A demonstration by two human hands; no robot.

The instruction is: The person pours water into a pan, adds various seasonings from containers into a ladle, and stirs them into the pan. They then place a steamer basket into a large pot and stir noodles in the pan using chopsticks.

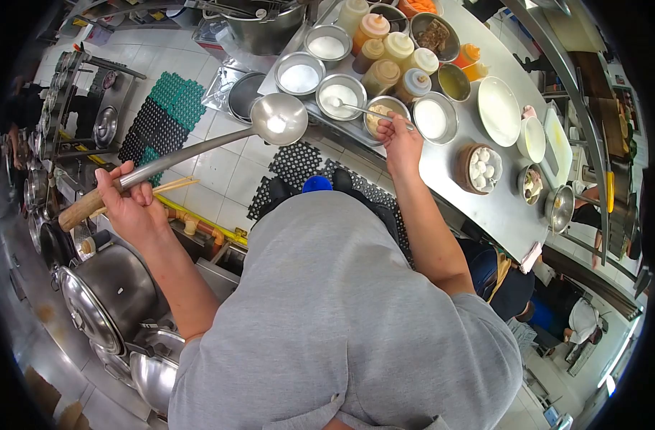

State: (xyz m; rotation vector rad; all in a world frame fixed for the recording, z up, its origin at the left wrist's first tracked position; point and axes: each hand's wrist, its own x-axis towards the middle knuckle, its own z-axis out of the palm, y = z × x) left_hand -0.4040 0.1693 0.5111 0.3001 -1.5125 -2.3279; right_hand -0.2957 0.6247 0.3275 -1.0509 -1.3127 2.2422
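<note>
My left hand [132, 208] is closed on a long-handled ladle [187, 152] with a wooden grip, held out over the floor. A pair of chopsticks [177, 185] also sticks out from this hand. The ladle's round bowl reaches close to the counter edge, with a little white at its bottom. Between the fingers of my right hand [401, 147] is a small metal spoon [363, 110]. Its tip lies over a metal bowl of white grains [342, 94]. Right by these fingers stands a bowl of pale yellow powder [380, 115], partly covered by the hand.
Several squeeze bottles [382, 75] stand behind the seasoning bowls on the steel counter [485, 208]. Farther right are a white oval plate [499, 111] and a container of white balls [480, 170]. A large lidded pot [116, 290] stands at my left. Other people work beyond the counter.
</note>
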